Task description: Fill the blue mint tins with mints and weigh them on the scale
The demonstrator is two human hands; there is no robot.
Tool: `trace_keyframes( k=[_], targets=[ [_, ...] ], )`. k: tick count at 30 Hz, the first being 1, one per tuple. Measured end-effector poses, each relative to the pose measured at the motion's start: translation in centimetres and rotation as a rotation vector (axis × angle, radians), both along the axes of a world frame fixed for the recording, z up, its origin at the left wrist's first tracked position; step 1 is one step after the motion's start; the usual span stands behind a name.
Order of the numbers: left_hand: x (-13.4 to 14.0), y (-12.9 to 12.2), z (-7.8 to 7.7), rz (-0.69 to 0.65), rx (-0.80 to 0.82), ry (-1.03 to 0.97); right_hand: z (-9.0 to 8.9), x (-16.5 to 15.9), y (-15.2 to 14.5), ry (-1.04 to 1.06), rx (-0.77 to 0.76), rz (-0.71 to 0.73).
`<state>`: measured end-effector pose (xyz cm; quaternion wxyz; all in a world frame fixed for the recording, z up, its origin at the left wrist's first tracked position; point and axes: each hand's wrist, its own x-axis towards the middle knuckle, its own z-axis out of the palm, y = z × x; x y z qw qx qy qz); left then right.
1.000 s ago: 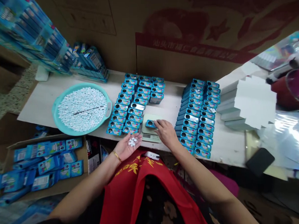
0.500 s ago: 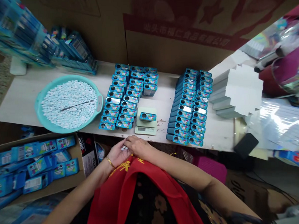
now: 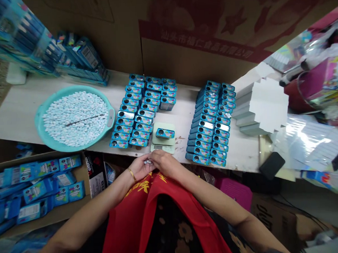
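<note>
My left hand (image 3: 139, 168), with a gold bangle at its wrist, is cupped around a few small pale mints (image 3: 148, 162). Against its fingertips rests my right hand (image 3: 165, 162), its fingers bent together; whatever they hold is hidden. Both hands are at the table's front edge, just below a small pale green scale (image 3: 163, 144). On the scale stands one blue tin (image 3: 165, 133) with a round dark opening in its top. To the left sits a turquoise bowl (image 3: 40, 126) full of the same mints, with a thin dark stick lying on them.
Rows of upright blue tins (image 3: 123, 121) stand left of the scale, and more rows (image 3: 203, 133) on its right. Stacked white card (image 3: 270, 107) and a black phone (image 3: 272, 165) lie farther right. Below the bowl, a carton (image 3: 85, 171) holds blue packs. A big cardboard box (image 3: 168, 52) rises behind.
Both hands have moved slightly right and up, nearer the scale, staying together with mints in the left palm. The view has shifted a little. The tin remains on the scale.
</note>
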<state>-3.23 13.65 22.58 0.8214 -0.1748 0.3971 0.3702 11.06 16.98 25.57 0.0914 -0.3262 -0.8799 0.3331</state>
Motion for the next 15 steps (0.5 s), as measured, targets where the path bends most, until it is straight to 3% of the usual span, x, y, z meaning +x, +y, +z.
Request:
trace_keyframes(
  k=[4, 8, 11, 15],
  targets=[
    [-0.1, 0.8, 0.0, -0.035, 0.032, 0.051, 0.7, 1.5, 4.0, 0.078, 0.052, -0.246],
    [-0.7, 0.5, 0.1, -0.016, 0.027, 0.091, 0.2, 1.8, 7.0, 0.003, 0.067, -0.330],
    [-1.0, 0.1, 0.3, 0.008, 0.024, 0.093, -0.4, 1.7, 7.5, -0.016, 0.069, -0.364],
    [-1.4, -0.2, 0.4, 0.028, 0.017, 0.099, -1.0, 1.8, 7.2, 0.115, 0.050, -0.436]
  ],
)
